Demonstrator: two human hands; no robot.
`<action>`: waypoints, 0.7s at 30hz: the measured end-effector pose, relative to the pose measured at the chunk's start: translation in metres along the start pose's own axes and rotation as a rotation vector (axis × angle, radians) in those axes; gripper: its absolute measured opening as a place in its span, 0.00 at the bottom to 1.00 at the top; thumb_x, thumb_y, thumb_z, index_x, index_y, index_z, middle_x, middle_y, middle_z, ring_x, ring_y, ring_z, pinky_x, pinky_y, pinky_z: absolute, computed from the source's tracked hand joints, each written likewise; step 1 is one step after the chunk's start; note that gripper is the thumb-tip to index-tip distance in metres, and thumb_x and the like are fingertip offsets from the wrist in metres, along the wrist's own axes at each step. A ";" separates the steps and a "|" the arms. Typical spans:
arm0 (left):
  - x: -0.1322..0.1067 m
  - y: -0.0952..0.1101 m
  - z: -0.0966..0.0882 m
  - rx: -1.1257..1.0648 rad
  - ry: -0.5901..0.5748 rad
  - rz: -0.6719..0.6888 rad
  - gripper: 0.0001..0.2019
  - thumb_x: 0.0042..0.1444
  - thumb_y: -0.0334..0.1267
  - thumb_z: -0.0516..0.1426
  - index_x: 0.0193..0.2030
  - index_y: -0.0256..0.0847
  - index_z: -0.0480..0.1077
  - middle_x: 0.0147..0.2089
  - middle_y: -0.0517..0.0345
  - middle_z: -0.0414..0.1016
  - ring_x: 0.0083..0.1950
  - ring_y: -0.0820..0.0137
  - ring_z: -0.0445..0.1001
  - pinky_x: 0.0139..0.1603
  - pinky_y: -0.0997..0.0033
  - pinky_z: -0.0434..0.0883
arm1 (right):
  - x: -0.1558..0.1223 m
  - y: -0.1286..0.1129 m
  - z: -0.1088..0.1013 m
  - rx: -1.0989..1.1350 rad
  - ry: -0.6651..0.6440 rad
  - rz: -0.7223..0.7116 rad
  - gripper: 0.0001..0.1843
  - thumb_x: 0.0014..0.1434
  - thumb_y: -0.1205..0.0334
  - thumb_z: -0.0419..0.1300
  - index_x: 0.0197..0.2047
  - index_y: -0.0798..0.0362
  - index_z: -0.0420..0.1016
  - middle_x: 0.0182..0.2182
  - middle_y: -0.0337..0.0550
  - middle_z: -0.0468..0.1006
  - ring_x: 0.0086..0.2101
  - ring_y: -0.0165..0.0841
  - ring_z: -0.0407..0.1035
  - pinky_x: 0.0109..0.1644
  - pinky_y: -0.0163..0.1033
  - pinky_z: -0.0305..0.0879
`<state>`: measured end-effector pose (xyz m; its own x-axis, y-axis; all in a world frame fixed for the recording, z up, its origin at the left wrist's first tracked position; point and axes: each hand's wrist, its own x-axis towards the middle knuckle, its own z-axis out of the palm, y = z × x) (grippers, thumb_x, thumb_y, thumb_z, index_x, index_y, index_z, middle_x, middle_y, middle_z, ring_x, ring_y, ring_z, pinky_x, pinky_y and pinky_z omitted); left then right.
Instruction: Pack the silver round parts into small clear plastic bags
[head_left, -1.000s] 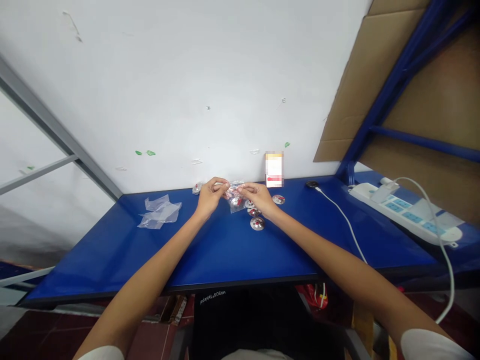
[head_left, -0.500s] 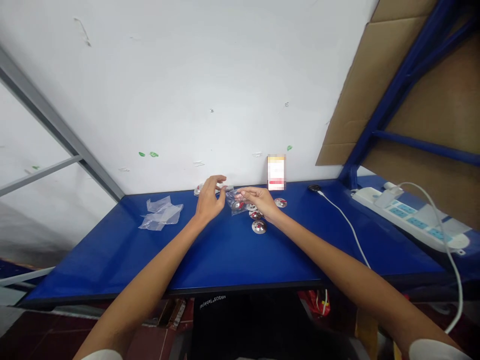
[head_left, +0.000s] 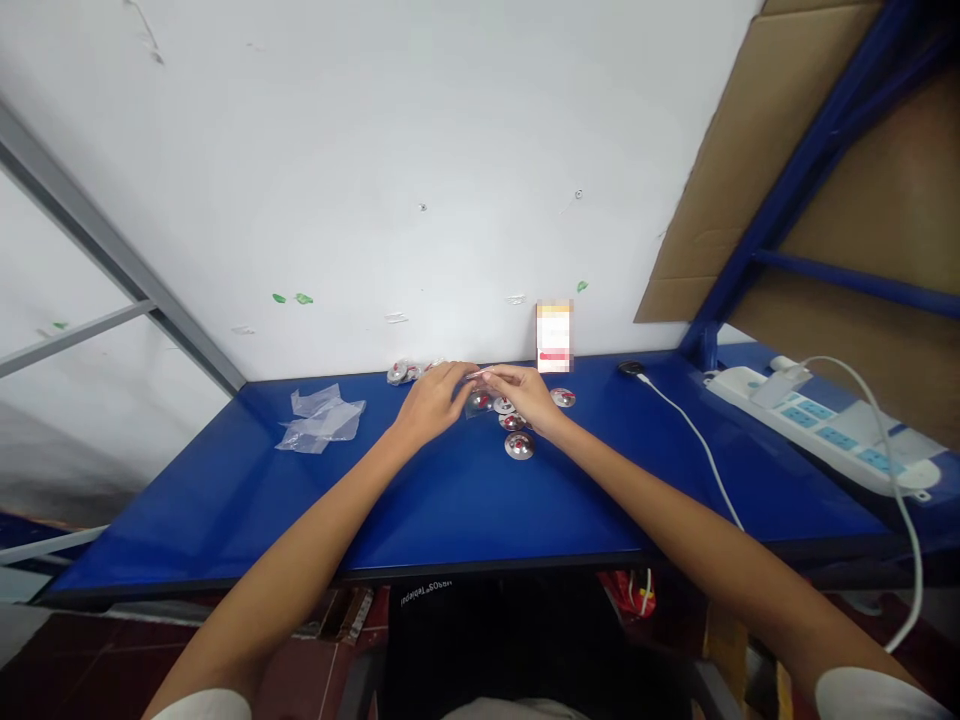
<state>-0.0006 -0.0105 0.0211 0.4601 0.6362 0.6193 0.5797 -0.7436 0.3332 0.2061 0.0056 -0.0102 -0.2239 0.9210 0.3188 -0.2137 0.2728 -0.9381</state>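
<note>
A small clear plastic bag (head_left: 472, 409) hangs between my hands, with a round silver disc with a red centre (head_left: 482, 401) inside it. My right hand (head_left: 527, 397) pinches the bag's upper edge between thumb and fingers. At the same edge, the fingers of my left hand (head_left: 437, 403) close on the bag from the other side. Just below my right hand lie several silver-and-red discs, the nearest one (head_left: 519, 446) flat on the blue table (head_left: 420, 510). Behind my left hand, bagged discs (head_left: 401, 372) rest along the wall.
Flat empty plastic bags (head_left: 324, 420) lie on the left. A blurred upright card or screen (head_left: 555, 338) leans on the wall, with another disc (head_left: 562, 397) before it. To the right are a black puck (head_left: 631, 369) on a white cable and a white power strip (head_left: 817, 420).
My left hand has moved right and down onto the bag, its raised fingers closing at the edge. The bagged discs behind it show more. The view has tilted slightly.
</note>
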 end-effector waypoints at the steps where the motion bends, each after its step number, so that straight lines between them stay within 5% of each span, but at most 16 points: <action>1: 0.000 -0.003 0.000 -0.017 0.001 -0.015 0.13 0.73 0.41 0.56 0.60 0.45 0.75 0.54 0.48 0.82 0.53 0.55 0.80 0.58 0.53 0.73 | 0.000 0.000 0.001 -0.010 -0.008 -0.012 0.21 0.57 0.40 0.74 0.44 0.48 0.89 0.45 0.44 0.89 0.49 0.46 0.83 0.61 0.53 0.77; 17: 0.005 -0.015 -0.004 -0.111 0.164 -0.182 0.08 0.70 0.43 0.59 0.44 0.45 0.78 0.38 0.57 0.82 0.37 0.63 0.77 0.42 0.63 0.71 | 0.002 0.008 0.001 -0.340 0.088 -0.091 0.24 0.58 0.50 0.74 0.52 0.48 0.72 0.52 0.48 0.81 0.49 0.41 0.79 0.57 0.50 0.76; 21: 0.007 -0.011 -0.007 -0.191 0.200 -0.256 0.08 0.70 0.44 0.59 0.43 0.44 0.77 0.38 0.58 0.81 0.36 0.64 0.77 0.40 0.65 0.71 | -0.002 0.002 0.006 -0.439 0.135 -0.213 0.22 0.60 0.51 0.73 0.52 0.47 0.72 0.51 0.48 0.80 0.50 0.42 0.77 0.57 0.49 0.74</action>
<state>-0.0085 0.0002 0.0265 0.1657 0.7677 0.6190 0.5140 -0.6029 0.6102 0.2002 0.0020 -0.0118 -0.0873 0.8519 0.5164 0.1856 0.5232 -0.8317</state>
